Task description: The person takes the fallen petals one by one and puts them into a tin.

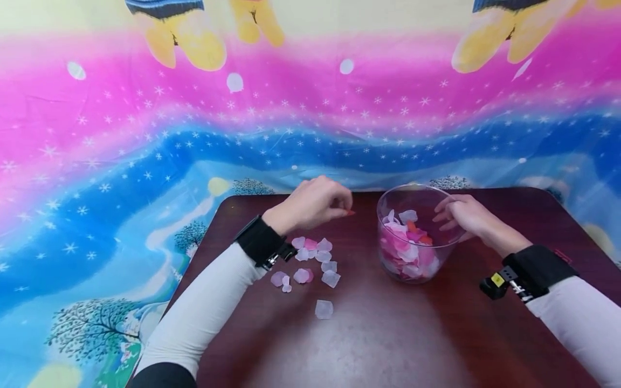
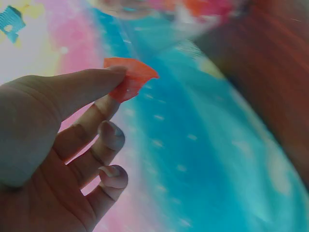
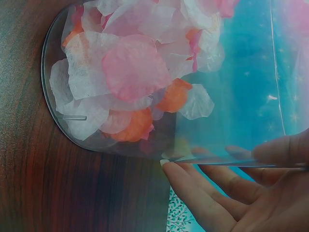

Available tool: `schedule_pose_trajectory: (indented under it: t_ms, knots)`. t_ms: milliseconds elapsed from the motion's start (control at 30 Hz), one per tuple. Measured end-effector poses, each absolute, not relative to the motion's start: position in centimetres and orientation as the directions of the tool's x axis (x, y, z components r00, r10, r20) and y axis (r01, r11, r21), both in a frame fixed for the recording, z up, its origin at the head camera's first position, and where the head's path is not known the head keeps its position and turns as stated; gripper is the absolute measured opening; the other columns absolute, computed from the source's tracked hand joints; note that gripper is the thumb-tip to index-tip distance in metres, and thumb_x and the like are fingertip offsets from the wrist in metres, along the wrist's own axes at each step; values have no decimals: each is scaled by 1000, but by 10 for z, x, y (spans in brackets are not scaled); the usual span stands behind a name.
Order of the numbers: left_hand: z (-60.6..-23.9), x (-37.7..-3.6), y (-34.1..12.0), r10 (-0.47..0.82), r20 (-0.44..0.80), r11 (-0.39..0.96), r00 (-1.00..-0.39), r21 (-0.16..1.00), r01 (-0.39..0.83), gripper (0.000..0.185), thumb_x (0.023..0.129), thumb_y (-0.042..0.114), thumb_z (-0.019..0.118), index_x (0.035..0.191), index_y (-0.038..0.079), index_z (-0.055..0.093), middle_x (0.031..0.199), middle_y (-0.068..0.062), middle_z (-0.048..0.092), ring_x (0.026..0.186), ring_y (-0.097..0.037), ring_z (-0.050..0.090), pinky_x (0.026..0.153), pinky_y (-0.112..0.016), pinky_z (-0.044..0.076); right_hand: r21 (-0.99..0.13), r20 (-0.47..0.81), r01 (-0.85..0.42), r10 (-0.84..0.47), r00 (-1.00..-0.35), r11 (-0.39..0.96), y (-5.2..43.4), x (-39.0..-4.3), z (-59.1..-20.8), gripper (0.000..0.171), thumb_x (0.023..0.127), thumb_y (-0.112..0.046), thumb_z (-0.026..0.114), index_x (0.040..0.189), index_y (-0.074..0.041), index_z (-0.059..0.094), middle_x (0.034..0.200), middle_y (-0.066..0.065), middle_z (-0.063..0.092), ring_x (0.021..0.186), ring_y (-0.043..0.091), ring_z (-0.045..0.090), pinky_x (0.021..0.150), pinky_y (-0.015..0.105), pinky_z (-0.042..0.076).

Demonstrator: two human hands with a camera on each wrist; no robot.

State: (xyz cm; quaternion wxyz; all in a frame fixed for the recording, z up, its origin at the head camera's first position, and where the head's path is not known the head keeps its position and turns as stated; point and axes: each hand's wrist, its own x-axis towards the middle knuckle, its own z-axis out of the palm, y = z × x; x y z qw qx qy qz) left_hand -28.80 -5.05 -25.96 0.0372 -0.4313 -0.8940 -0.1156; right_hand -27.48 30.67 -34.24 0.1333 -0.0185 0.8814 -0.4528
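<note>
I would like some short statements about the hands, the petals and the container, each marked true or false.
1. The left hand pinches an orange-red petal. True.
2. The clear container is empty. False: it holds pink, white and orange petals.
3. The right hand holds the container at its rim. True.
4. The loose petals lie to the right of the container. False: they lie to its left, near the left wrist.
5. The table is white. False: it is dark reddish brown.
</note>
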Motion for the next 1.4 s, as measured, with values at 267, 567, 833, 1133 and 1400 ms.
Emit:
schedule_pose_trajectory:
  t_ms: [267, 567, 833, 1133, 1400]
  knots:
    - [-250, -284, 16, 833, 180, 506, -523, 135, 852, 5, 97, 29, 73, 99, 24, 74, 88, 14, 66, 87, -5, 60, 69, -24, 47, -800, -213, 85, -149, -966, 594, 307, -272, -342, 47, 101, -14, 28, 138, 9, 46, 138, 35, 54, 119, 49, 59, 73, 45, 59]
    - [-264, -285, 8, 829, 169, 519, -533, 123, 846, 23, 97, 28, 73, 119, 22, 72, 111, 7, 68, 97, -9, 63, 71, -23, 49, -804, -207, 81, -149, -967, 589, 301, -275, -342, 47, 101, -15, 28, 138, 9, 46, 138, 35, 55, 119, 49, 60, 74, 46, 60]
    - [-278, -282, -70, 781, 103, 610, -616, 83, 788, 12, 95, 26, 76, 105, 22, 74, 100, 10, 70, 92, -8, 64, 73, -30, 52, -806, -214, 85, -154, -965, 586, 304, -274, -341, 48, 101, -14, 27, 140, 10, 43, 139, 36, 52, 120, 51, 58, 74, 46, 60]
    - [-350, -262, -152, 670, -174, 740, -722, 225, 633, 18, 85, 19, 85, 101, 17, 78, 93, 6, 73, 87, -10, 65, 78, -35, 56, -803, -212, 79, -160, -964, 590, 308, -273, -343, 49, 102, -14, 26, 141, 10, 42, 139, 36, 52, 121, 51, 58, 75, 46, 60]
    - [-393, -253, -177, 591, -197, 798, -782, 284, 532, 11, 86, 17, 84, 93, 16, 76, 79, 4, 64, 73, -11, 54, 67, -33, 48, -813, -210, 78, -165, -964, 577, 307, -274, -345, 47, 101, -12, 27, 140, 10, 42, 139, 37, 52, 119, 50, 59, 75, 46, 60]
